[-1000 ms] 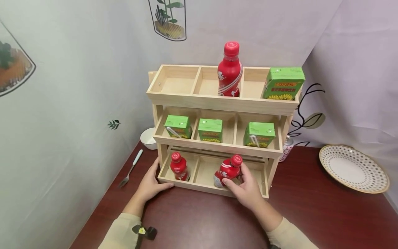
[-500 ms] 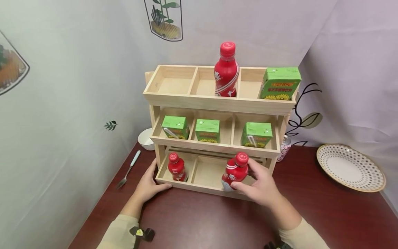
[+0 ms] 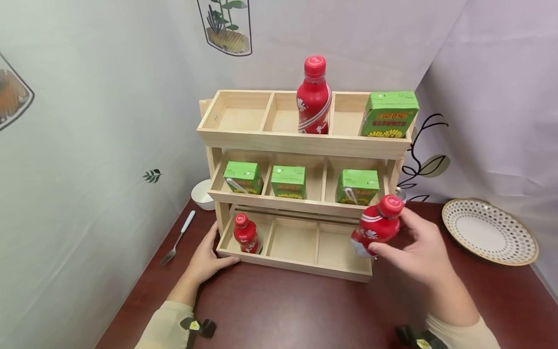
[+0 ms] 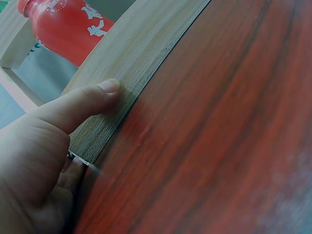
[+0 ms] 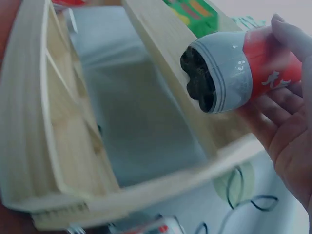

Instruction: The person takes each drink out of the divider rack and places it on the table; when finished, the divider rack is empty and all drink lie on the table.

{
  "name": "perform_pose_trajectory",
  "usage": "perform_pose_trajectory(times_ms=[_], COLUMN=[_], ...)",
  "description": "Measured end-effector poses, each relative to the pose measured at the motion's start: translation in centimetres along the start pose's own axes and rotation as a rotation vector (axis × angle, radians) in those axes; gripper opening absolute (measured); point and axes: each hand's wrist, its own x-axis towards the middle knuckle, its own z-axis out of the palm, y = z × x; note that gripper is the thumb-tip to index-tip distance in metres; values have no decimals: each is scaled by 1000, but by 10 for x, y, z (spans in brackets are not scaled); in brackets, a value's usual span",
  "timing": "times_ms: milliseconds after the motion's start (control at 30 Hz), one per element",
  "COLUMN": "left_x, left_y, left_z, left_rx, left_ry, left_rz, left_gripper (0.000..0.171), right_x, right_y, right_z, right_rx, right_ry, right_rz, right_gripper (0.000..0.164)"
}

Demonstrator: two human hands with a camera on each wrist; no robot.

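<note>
In the head view my right hand [image 3: 422,249] holds a red drink bottle [image 3: 376,228] with a white lower band, tilted, at the right end of the bottom tier. The right wrist view shows the bottle's dark base [image 5: 199,80] off any surface, my thumb and fingers around its red part. My left hand [image 3: 207,257] grips the lower left corner of the three-tier wooden rack [image 3: 305,141]. Its thumb [image 4: 95,100] lies on the front board in the left wrist view; the other fingers are partly hidden. A small red bottle [image 3: 246,235] stands in the bottom left compartment.
A large red bottle [image 3: 314,99] and a green carton [image 3: 389,116] stand on the top tier. Several small green cartons [image 3: 288,182] fill places on the middle tier. Around the rack are a fork [image 3: 178,237], a white bowl [image 3: 203,195], a can [image 3: 400,194] and a patterned plate [image 3: 488,232].
My right hand has lifted the bottle from the bottom tier and moved it right and upward. My left hand stays at the rack's corner. The view has shifted slightly.
</note>
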Motion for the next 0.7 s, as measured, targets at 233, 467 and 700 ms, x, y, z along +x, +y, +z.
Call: perform_pose_trajectory(times_ms=[233, 467, 700], left_x=[-1, 0, -1], left_y=[0, 0, 0], left_z=[-2, -2, 0], left_rx=[1, -6, -5], left_ry=[-1, -10, -3], left_rz=[20, -2, 5], left_gripper=[123, 121, 120], right_x=[-6, -13, -20], right_y=[7, 21, 43], right_z=[-33, -59, -79], right_rx=[134, 243, 21], right_ry=[23, 82, 184], right_rz=[31, 84, 203], right_gripper=[75, 75, 72])
